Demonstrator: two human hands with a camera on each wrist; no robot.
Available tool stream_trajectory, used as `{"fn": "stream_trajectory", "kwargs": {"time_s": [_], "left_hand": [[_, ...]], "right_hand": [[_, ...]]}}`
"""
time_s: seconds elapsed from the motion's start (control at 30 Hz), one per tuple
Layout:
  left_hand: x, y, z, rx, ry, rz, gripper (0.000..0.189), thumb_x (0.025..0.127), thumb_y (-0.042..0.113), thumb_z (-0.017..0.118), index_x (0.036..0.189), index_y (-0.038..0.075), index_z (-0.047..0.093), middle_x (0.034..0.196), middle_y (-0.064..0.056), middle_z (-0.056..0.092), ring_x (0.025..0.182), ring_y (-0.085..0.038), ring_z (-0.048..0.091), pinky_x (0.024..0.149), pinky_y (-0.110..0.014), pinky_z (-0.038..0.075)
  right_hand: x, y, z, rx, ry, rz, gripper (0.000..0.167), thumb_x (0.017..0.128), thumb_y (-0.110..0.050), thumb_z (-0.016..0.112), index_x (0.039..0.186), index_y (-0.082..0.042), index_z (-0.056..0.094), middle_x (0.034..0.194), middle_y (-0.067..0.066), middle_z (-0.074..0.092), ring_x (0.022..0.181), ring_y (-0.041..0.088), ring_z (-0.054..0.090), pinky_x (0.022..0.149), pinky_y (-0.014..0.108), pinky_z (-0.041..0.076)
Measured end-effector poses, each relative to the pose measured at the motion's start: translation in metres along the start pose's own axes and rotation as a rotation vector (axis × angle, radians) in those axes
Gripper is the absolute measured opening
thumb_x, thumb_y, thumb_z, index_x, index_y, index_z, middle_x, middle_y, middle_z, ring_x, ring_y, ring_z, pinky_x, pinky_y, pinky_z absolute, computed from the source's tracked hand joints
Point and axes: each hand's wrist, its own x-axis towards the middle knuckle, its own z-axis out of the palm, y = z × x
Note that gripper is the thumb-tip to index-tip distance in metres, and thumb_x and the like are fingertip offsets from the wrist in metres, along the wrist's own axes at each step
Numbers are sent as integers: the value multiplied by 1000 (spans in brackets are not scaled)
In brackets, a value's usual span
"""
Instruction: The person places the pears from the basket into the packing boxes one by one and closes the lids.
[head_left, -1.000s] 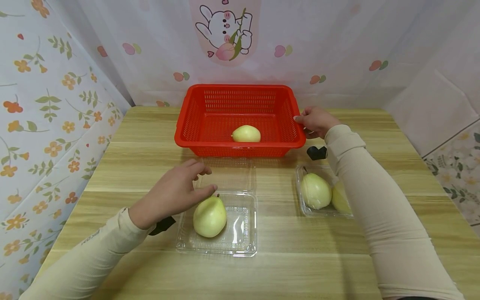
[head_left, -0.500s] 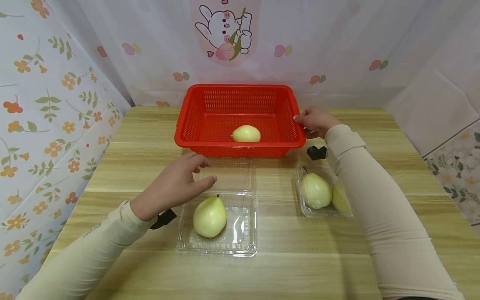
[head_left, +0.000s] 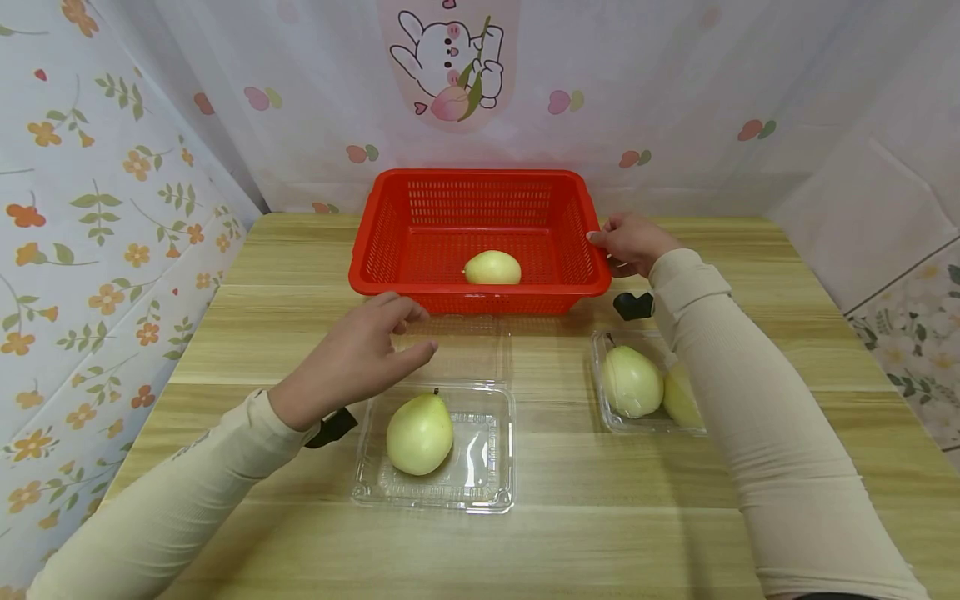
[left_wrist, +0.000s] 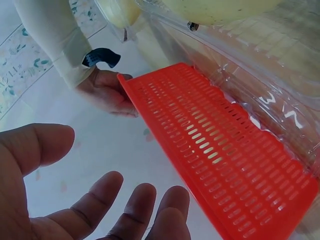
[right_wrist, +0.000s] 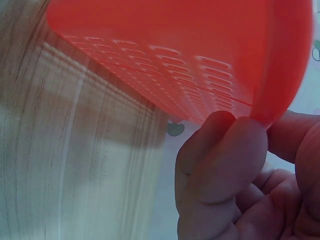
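Observation:
My right hand (head_left: pixel 633 243) grips the right rim of a red plastic basket (head_left: pixel 480 300), thumb and curled fingers pinching it in the right wrist view. One pale yellow-green pear (head_left: pixel 492 267) lies on its side in the basket. My left hand (head_left: pixel 358 354) holds nothing; its fingers are spread and loosely bent in front of the basket, over the left edge of a clear hinged lid. Below that hand, another pear (head_left: pixel 420 434) stands in the left half of an open clear plastic clamshell box (head_left: pixel 487 492), its lid (head_left: pixel 457 346) laid back toward the basket.
At the right, partly hidden by my right sleeve, is a second clear box (head_left: pixel 607 417) holding a pear (head_left: pixel 632 382) and another beside it. The wooden table (head_left: pixel 585 533) ends at a patterned curtain (head_left: pixel 675 100) behind and floral cloth at the left.
My left hand has moved up and slightly right, away from the pear in the open box toward the basket. The right hand and basket have stayed put.

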Motion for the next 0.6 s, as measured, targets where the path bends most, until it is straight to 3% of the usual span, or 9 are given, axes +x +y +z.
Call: {"fn": "stream_trajectory", "kwargs": {"time_s": [0.37, 0.6], "left_hand": [[12, 5, -2, 12, 8, 67, 26, 88, 22, 68, 108, 5, 66, 99, -4, 62, 85, -22, 54, 75, -36, 47], [23, 13, -8, 9, -16, 69, 26, 88, 23, 69, 107, 5, 66, 104, -4, 62, 84, -21, 56, 74, -34, 49]], "right_hand": [[1, 1, 0, 4, -4, -5, 24, 104, -25, 52, 107, -2, 48, 103, 15, 63, 76, 22, 66, 68, 32, 57], [1, 1, 0, 7, -6, 1, 25, 104, -26, 51, 107, -2, 48, 104, 14, 64, 77, 22, 67, 70, 32, 57]]}}
